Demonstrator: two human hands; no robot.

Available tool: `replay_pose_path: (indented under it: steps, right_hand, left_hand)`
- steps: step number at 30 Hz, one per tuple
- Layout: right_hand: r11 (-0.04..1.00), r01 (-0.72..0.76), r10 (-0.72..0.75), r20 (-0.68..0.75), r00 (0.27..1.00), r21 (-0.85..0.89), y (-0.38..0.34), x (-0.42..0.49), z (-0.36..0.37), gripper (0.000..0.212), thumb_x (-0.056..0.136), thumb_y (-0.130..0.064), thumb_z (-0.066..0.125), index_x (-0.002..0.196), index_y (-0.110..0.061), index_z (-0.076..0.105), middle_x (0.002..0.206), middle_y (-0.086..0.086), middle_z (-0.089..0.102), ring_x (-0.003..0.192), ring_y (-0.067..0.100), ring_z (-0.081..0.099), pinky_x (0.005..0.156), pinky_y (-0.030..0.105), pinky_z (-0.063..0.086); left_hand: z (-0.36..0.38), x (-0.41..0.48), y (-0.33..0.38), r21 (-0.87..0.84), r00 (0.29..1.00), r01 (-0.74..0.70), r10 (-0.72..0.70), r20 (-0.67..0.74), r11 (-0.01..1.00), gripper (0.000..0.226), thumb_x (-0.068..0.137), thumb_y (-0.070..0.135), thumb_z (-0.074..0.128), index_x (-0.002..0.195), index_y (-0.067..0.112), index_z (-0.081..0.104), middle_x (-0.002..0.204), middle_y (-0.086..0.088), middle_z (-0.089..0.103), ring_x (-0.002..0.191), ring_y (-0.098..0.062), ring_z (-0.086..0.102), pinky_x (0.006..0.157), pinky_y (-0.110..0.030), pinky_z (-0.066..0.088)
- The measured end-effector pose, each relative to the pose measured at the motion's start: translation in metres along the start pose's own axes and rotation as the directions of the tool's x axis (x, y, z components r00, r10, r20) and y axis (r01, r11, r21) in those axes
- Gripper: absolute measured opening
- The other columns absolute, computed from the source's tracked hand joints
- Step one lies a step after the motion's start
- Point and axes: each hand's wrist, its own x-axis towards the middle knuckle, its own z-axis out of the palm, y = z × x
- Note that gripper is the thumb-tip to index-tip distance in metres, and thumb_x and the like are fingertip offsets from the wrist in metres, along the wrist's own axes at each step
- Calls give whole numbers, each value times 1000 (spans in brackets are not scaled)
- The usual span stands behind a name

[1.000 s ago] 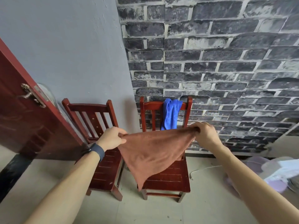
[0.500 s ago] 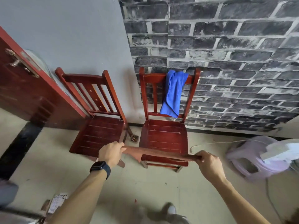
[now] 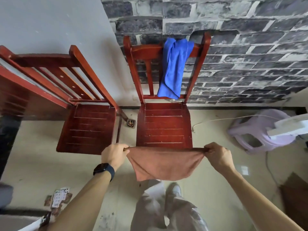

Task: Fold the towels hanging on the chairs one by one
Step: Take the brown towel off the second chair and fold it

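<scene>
Both our left hand and right hand pinch the brown towel corners; keep the top edge taut and level, then lay it flat on the chair seat.

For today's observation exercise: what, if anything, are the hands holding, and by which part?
The brown cloth towel, by its top corners: left hand pinches one, right hand the other.

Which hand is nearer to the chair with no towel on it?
Left. The left hand grips the brown towel just off the empty chair's front corner; the right hand holds its other end by the second chair.
</scene>
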Motion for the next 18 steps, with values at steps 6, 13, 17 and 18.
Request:
replay_pose_path:
  steps: [6, 13, 17, 18]
  right_hand:
    - [996, -63, 60, -60, 996, -58, -28, 93, 23, 21, 84, -15, 64, 99, -24, 76, 99, 6, 76, 88, 33, 66, 72, 28, 46]
    - [994, -87, 74, -192, 979, -61, -41, 184, 70, 23, 87, -25, 62, 106, -27, 75, 105, 8, 74, 95, 38, 65, 81, 38, 52]
    - [995, -102, 98, -223, 970, -4, -41, 241, 92, 26, 87, -22, 60, 108, -21, 76, 105, 14, 73, 99, 39, 65, 86, 37, 50]
    - [993, -113, 113, -232, 966, 12, -42, 256, 96, 27, 87, -22, 59, 108, -20, 76, 105, 14, 73, 100, 38, 65, 86, 35, 49]
  left_hand:
    - [8, 107, 26, -50, 998, -60, 61, 12, 997, 22, 96, 32, 60, 114, 26, 72, 110, -4, 74, 101, -28, 67, 67, -26, 42]
    - [43, 210, 41, 5, 1000, 13, -13, -16, 1000, 23, 96, 42, 55, 111, 33, 69, 106, -12, 71, 98, -38, 67, 67, -32, 45]
    - [56, 261, 50, -23, 998, 38, -39, -43, 999, 25, 97, 38, 54, 110, 25, 71, 106, -15, 71, 98, -39, 65, 66, -32, 44]
    - [58, 274, 52, -62, 997, 62, -65, -46, 996, 25, 97, 37, 54, 110, 23, 71, 104, -15, 71, 98, -39, 65, 66, -32, 45]
